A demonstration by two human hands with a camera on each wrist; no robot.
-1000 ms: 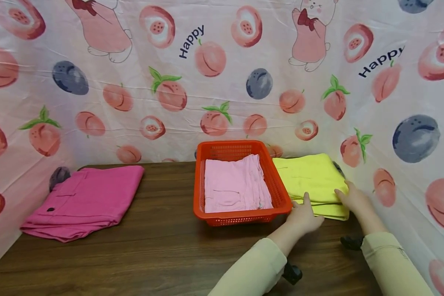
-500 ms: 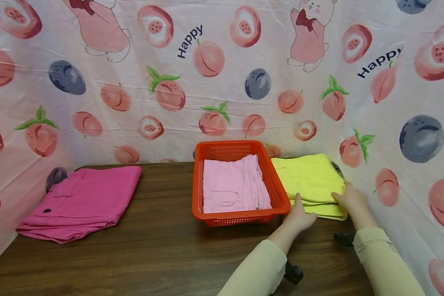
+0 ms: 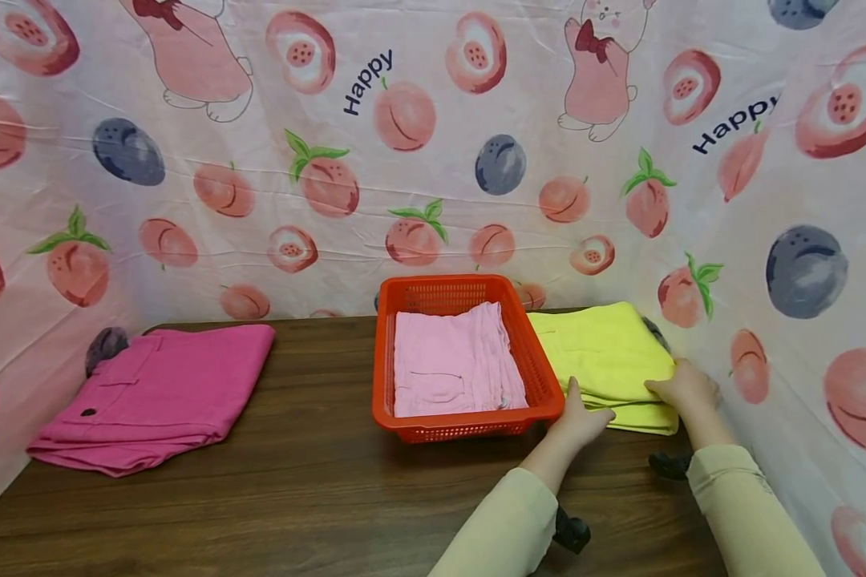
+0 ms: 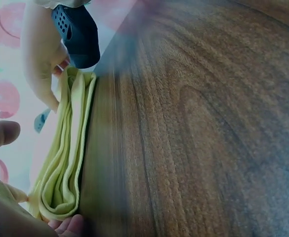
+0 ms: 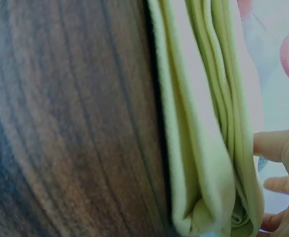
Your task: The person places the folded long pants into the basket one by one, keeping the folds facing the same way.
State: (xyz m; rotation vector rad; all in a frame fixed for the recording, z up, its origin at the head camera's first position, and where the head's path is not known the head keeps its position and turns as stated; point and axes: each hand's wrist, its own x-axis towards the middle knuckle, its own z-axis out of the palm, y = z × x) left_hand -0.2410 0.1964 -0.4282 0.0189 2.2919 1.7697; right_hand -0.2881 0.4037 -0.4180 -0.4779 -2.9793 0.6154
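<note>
Folded yellow pants (image 3: pixel 606 353) lie at the right, beside the red basket (image 3: pixel 469 418), with their layered edge facing the front. My right hand (image 3: pixel 689 393) holds their right end, thumb on top and fingers curled at the side. At the opposite end is my left hand (image 3: pixel 576 421), between the basket's corner and the cloth. In the left wrist view its thumb (image 4: pixel 5 133) stands away from the pants, while other fingertips (image 4: pixel 74 224) touch the end of the folds. The right wrist view shows the stacked yellow layers (image 5: pixel 218 148) close up against the fingers.
Folded light pink pants (image 3: pixel 447 361) lie in the basket. Folded magenta pants (image 3: pixel 166 393) rest on the left of the wooden table (image 3: pixel 317 505). A fruit-printed curtain (image 3: pixel 418 192) encloses the back and both sides, close by my right hand.
My left hand has shifted a little left, toward the end of the yellow pants. The right thumb has moved slightly lower on them. The view has drifted a little.
</note>
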